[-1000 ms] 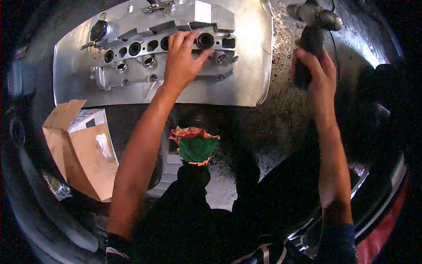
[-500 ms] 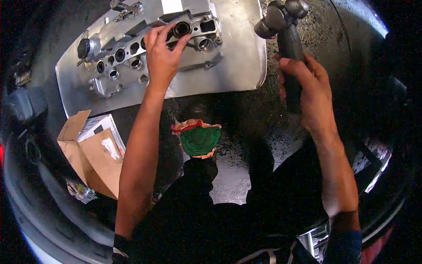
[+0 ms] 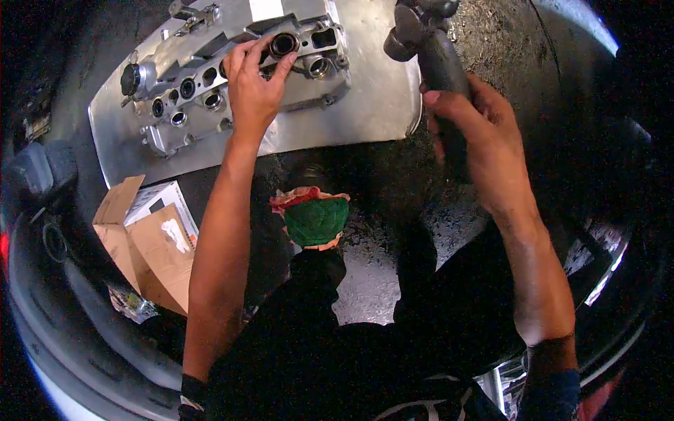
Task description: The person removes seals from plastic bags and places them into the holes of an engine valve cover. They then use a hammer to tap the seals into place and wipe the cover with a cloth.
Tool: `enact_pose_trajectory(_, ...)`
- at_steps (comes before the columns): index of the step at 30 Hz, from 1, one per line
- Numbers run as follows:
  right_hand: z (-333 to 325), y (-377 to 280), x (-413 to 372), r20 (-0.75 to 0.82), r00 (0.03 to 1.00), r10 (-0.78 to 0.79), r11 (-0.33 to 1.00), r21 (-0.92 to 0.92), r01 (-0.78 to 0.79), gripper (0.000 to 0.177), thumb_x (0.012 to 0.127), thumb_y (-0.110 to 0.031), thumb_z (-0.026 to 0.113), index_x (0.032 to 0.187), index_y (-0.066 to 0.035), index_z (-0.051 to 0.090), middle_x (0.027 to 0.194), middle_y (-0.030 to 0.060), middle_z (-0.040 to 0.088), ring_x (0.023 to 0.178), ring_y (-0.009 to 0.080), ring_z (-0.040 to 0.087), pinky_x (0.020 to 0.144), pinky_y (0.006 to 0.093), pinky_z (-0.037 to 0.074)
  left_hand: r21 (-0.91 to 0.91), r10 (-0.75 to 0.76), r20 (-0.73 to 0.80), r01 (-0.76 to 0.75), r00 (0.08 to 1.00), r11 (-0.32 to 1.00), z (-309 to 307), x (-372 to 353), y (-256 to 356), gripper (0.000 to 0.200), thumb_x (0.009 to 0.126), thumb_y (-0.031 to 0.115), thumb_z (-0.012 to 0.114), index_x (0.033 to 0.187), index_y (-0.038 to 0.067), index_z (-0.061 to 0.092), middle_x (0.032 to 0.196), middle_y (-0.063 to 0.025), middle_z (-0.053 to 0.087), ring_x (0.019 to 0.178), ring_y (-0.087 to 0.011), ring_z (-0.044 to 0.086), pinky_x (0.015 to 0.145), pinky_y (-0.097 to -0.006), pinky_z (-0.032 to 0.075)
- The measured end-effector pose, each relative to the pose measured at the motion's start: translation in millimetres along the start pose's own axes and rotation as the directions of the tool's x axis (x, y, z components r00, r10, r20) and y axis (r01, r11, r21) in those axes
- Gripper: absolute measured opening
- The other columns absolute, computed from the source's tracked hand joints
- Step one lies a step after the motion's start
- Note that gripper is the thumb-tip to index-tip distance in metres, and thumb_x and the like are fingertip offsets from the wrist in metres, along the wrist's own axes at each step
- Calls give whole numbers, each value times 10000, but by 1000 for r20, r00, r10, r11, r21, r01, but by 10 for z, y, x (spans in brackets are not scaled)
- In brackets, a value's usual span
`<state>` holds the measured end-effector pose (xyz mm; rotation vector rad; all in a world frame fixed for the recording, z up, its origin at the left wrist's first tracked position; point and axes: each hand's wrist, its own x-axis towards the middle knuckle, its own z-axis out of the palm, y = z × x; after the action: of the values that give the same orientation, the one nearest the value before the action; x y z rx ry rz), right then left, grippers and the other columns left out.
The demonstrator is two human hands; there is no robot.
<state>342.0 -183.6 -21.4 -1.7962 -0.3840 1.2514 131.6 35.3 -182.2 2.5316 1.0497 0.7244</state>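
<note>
A cast-metal engine valve cover (image 3: 203, 59) with a row of round openings rests on a silver metal sheet (image 3: 379, 84). Over its right part, my left hand (image 3: 254, 84) pinches a dark ring-shaped seal (image 3: 284, 44) between thumb and fingers, right at one of the openings. Similar dark rings sit in openings further left along the cover. My right hand (image 3: 484, 126) is wrapped round the handle of a dark mallet (image 3: 444, 63). The mallet's head points up and away from me, overlapping the sheet's right edge in this view.
An opened cardboard box (image 3: 158, 256) stands at the left, with a white printed box (image 3: 165, 201) in it. On the dark, wet-looking floor (image 3: 365, 295) in front of me lies a green and red cloth pad (image 3: 317, 221). A black cap (image 3: 131, 79) sticks out at the cover's left end.
My right hand has brought the mallet left, closer to the valve cover. My left hand stays at the same opening with the seal, and the whole view has shifted slightly.
</note>
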Motion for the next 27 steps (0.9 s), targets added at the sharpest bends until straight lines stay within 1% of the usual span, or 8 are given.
enact_pose_trajectory(5, 39, 36, 2, 20, 1000, 6, 1000, -28, -5, 310, 929, -261, 693, 1104, -6, 666, 809, 25, 618, 674, 107, 560, 595, 270, 447, -20, -17, 7, 17, 1000, 1000, -8, -11, 11, 481, 863, 393, 826, 1226, 95, 725, 1210, -140, 641, 1176, -341, 573, 1034, -440, 461)
enact_pose_trajectory(8, 92, 130, 35, -13, 998, -54, 998, -17, 54, 248, 923, -261, 716, 948, -27, 639, 672, 16, 594, 546, 108, 549, 511, 289, 435, -55, -11, -4, 10, 1000, 998, 5, -5, 9, 483, 861, 377, 825, 1218, 69, 719, 1176, -143, 632, 1140, -347, 555, 1012, -443, 450)
enact_pose_trajectory(12, 123, 153, 66, 10, 998, -55, 991, -121, 56, 271, 922, -271, 725, 982, -21, 638, 665, 13, 585, 551, 107, 548, 511, 294, 425, -65, -5, -4, 5, 1000, 998, 3, -23, 11, 566, 819, 395, 856, 1236, 46, 699, 1173, -150, 612, 1131, -352, 542, 1008, -452, 447)
enact_pose_trajectory(15, 166, 170, 93, 32, 998, -56, 989, -136, 60, 288, 919, -275, 732, 1006, -17, 637, 667, 12, 583, 555, 107, 545, 509, 297, 416, -40, -13, -74, 10, 997, 999, 42, -69, 61, 646, 791, 423, 877, 1294, 72, 674, 1227, -145, 613, 1179, -354, 543, 1046, -455, 444)
enact_pose_trajectory(16, 193, 175, 95, 34, 998, -51, 991, -122, 55, 291, 919, -276, 733, 1012, -18, 637, 670, 12, 585, 556, 107, 543, 508, 297, 414, 25, 43, -118, -40, 992, 999, 65, -78, 57, 698, 772, 427, 891, 1312, 56, 652, 1245, -142, 590, 1195, -352, 523, 1054, -456, 435)
enact_pose_trajectory(19, 268, 172, 104, 34, 999, -39, 994, -101, 43, 293, 919, -279, 735, 1017, -20, 638, 680, 13, 586, 556, 107, 535, 506, 298, 410, -44, -36, -148, 29, 988, 999, 130, -121, 49, 698, 763, 433, 896, 1300, 58, 657, 1243, -138, 576, 1201, -346, 517, 1058, -460, 433)
enact_pose_trajectory(23, 310, 217, 141, 43, 998, -40, 991, -122, 45, 291, 920, -281, 736, 1017, -25, 639, 688, 10, 586, 553, 106, 528, 502, 297, 404, -78, -58, -159, 47, 986, 996, 170, -111, 18, 678, 756, 429, 900, 1284, 74, 665, 1240, -123, 566, 1204, -335, 509, 1061, -463, 430)
enact_pose_trajectory(27, 348, 213, 142, 42, 999, -15, 988, -153, 21, 293, 920, -279, 733, 1028, -23, 641, 710, 15, 593, 579, 108, 539, 526, 305, 421, -61, -51, -181, 41, 982, 997, 181, -108, 45, 633, 756, 427, 899, 1242, 87, 676, 1229, -112, 565, 1204, -331, 504, 1072, -471, 416)
